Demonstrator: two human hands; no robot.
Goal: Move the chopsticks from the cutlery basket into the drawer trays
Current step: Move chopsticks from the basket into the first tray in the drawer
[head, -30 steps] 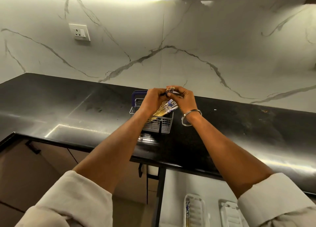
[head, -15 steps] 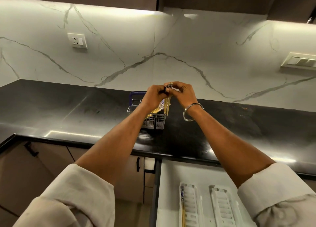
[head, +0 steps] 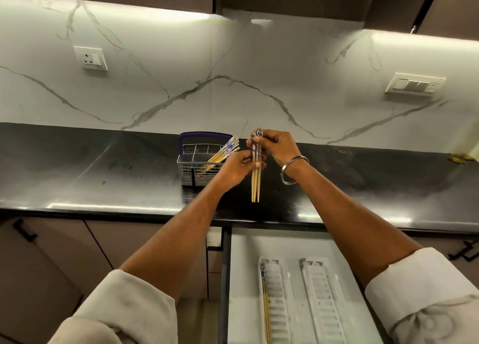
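A small bundle of wooden chopsticks [head: 256, 183] with blue-and-white patterned tops hangs upright above the black counter, tips down. My right hand [head: 278, 146] pinches its top end and my left hand [head: 237, 168] grips it at the middle. Just left of them stands the grey wire cutlery basket [head: 190, 170] with a blue handle, and several more chopsticks [head: 221, 154] lean in its right side. Below, the open white drawer [head: 242, 279] holds two white slotted trays; the left tray [head: 277, 299] has chopsticks [head: 266, 310] lying along its left edge, the right tray [head: 322, 297] holds nothing.
The black counter [head: 103, 177] runs the full width under a white marble backsplash with a socket [head: 90, 58] and a switch plate [head: 414, 84]. Brown cabinet doors with black handles [head: 24, 232] sit below on both sides of the drawer.
Both hands have lifted the bundle out of the basket and moved it to the right, turning it upright. The view has tilted so more of the drawer and trays shows.
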